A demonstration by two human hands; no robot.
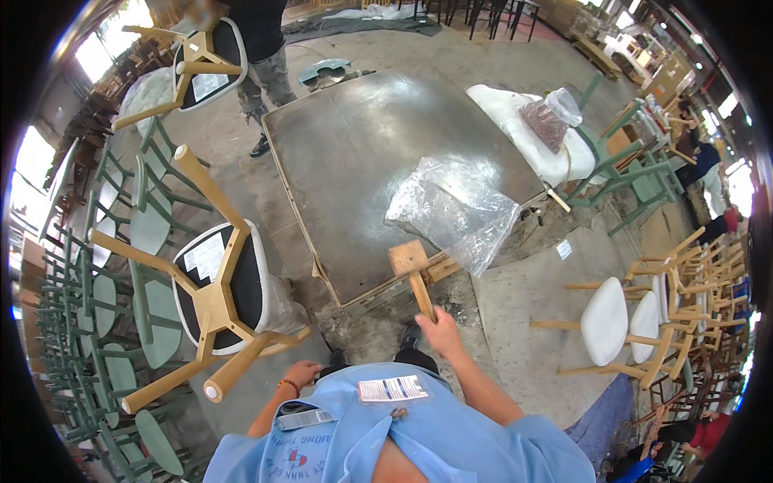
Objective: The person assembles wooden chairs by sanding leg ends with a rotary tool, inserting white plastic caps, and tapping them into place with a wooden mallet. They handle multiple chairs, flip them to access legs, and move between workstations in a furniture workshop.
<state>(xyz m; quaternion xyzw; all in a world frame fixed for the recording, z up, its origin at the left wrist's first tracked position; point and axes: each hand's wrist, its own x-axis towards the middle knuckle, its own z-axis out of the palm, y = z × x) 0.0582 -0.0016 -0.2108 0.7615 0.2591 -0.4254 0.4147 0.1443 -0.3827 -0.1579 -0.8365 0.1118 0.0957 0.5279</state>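
My right hand [439, 332] is closed around the handle of a wooden mallet [408, 259]. The mallet's block head is up beside the near edge of a large metal-topped table [354, 177]. Low at my left side hangs my left hand [301, 373], a beaded bracelet at its wrist; its fingers look loosely apart, and nothing shows in them. Closest to that hand is an upturned chair [216, 306] with light wooden legs and a pale seat whose dark underside bears a paper label. A crumpled clear plastic bag [455, 211] lies on the table's near right part.
Beyond the table's left side, a person [266, 60] stands by another upturned chair [211, 68]. Green chairs [153, 298] crowd the left. A white padded piece [523, 133] carries a bag of brown material [551, 121]. White-seated wooden chairs [605, 322] lie at right.
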